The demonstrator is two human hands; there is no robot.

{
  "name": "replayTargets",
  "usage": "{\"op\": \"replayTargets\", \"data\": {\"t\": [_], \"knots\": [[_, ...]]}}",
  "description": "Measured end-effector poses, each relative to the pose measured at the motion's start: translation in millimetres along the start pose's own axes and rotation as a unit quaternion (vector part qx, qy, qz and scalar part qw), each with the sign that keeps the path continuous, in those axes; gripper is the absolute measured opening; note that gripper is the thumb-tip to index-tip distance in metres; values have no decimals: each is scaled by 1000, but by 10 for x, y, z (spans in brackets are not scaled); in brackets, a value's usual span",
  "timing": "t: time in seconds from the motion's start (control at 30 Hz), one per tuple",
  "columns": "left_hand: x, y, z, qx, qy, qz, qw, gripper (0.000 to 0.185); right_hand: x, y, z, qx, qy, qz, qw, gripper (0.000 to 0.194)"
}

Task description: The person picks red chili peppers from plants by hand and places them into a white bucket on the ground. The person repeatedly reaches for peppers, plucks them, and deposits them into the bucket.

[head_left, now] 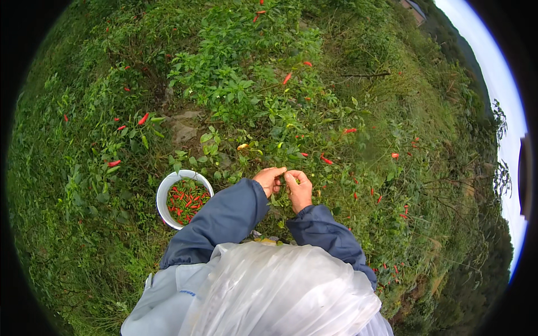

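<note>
My left hand and my right hand meet at the fingertips in front of me, low among the chili pepper plants. Thumbs and fingers are pinched together, but whatever may lie between them is too small to make out. Just beyond them, red chili peppers hang from thin stems. To the left of my left forearm stands a white plastic bucket. Many small red and green chilies cover its inside, and my sleeve hides part of its right side.
A leafy chili plant rises ahead, with more red and green peppers to the left. Flat stones show between plants. A bare twig sticks out at upper right. Overgrown slope lies on the right.
</note>
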State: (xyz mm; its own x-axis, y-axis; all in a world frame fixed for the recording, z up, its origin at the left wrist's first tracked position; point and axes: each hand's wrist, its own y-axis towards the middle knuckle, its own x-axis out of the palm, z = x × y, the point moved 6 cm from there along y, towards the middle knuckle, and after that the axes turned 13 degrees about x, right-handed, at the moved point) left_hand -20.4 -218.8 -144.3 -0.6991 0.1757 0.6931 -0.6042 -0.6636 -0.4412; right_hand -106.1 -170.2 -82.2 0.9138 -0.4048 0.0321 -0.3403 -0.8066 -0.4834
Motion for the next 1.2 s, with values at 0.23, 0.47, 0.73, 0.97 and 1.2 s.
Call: {"op": "replayTargets", "data": {"t": [0.23, 0.47, 0.73, 0.97, 1.2], "knots": [[-102, 116, 77, 56, -118, -37, 991, 21, 244, -220, -394, 107, 238, -242, 935, 10], [-55, 5, 353, 84, -277, -8, 957, 14, 391, -72, -1537, 50, 378, -407, 830, 11], [-23, 49, 826, 154, -312, -13, 937, 14, 559, 564, -1422, 17, -159, -64, 985, 22], [85, -14, 890, 153, -192, -49, 968, 17, 526, 727, -1202, -240, -381, 23, 892, 22], [61, 239, 593, -36, -200, 4, 979, 45, 213, 800, -1031, -106, -165, 20, 980, 15]]}}
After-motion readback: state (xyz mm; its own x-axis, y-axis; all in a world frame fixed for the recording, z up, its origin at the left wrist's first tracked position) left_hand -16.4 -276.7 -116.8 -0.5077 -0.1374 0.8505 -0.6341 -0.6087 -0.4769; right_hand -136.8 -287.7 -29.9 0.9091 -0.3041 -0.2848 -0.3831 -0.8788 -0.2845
